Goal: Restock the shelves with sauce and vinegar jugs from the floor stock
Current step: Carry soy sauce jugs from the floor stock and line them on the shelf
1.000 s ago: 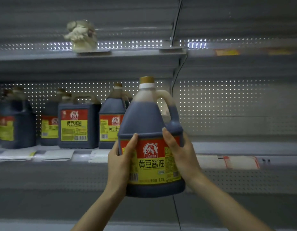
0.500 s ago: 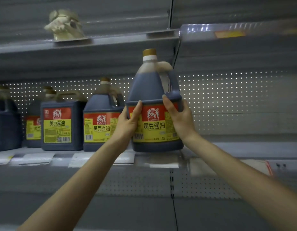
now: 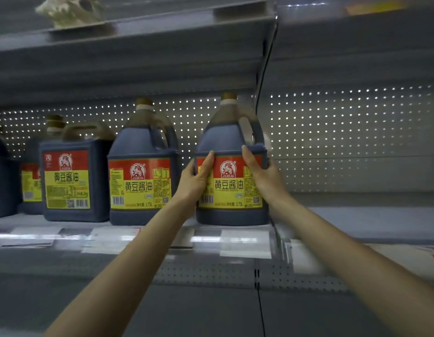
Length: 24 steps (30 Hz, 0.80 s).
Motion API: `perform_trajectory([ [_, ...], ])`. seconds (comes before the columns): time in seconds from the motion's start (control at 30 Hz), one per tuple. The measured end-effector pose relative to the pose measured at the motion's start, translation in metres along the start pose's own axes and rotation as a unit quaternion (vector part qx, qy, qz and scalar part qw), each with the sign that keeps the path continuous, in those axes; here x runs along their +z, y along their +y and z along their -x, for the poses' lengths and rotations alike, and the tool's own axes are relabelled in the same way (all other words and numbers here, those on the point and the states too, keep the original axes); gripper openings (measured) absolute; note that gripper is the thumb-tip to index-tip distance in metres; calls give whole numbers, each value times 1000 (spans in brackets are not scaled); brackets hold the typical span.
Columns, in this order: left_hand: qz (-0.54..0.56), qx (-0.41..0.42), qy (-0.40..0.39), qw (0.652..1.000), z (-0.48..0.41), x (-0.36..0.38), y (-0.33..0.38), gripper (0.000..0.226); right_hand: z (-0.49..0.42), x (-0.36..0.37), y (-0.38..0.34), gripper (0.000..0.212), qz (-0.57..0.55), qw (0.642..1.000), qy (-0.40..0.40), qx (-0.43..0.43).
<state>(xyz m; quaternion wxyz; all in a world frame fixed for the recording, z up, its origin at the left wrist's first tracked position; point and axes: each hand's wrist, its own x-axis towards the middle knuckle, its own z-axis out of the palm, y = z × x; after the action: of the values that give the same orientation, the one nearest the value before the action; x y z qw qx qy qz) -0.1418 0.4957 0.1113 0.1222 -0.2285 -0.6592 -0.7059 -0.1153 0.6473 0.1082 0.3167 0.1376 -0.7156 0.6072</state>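
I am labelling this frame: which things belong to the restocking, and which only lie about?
Job: dark plastic sauce jug with red-yellow label, gripped by left hand and right hand; grey metal shelf; matching jugs beside it.
Lying about: pale crumpled object on upper shelf; white paper price tags.

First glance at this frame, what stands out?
A dark sauce jug with a red and yellow label stands upright at the middle shelf's front edge, gripped at its sides by the left hand and right hand. A row of like jugs stands to its left. A pale object sits on the top shelf, upper left.
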Motion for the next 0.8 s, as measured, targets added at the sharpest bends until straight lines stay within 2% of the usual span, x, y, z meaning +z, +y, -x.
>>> perform_trajectory([
  [0.07,-24,22,22,999,2,0,1,32,-2,-2,-3,78,36,999,-7,10],
  [0.2,-110,109,61,986,10,3,3,54,-2,-8,-10,114,82,996,-22,21],
  [0.37,-176,192,46,964,17,5,2,66,6,-11,-9,124,116,992,-38,28],
  [0.43,-218,212,52,951,22,5,0,71,13,-12,-10,116,128,989,-69,38],
  [0.53,-263,259,55,928,30,6,-1,75,24,-19,-13,80,172,979,-104,28],
  [0.6,-336,293,53,894,33,5,-1,78,30,-27,-14,89,233,968,-88,12],
  [0.67,-432,312,55,845,36,1,-1,79,34,-38,-14,98,311,948,-68,-4],
  [0.73,-496,322,63,804,41,-4,-1,77,43,-49,-19,96,411,911,-34,-9],
  [0.8,-517,321,64,791,48,-9,-2,76,57,-59,-24,94,494,869,-9,-17],
])
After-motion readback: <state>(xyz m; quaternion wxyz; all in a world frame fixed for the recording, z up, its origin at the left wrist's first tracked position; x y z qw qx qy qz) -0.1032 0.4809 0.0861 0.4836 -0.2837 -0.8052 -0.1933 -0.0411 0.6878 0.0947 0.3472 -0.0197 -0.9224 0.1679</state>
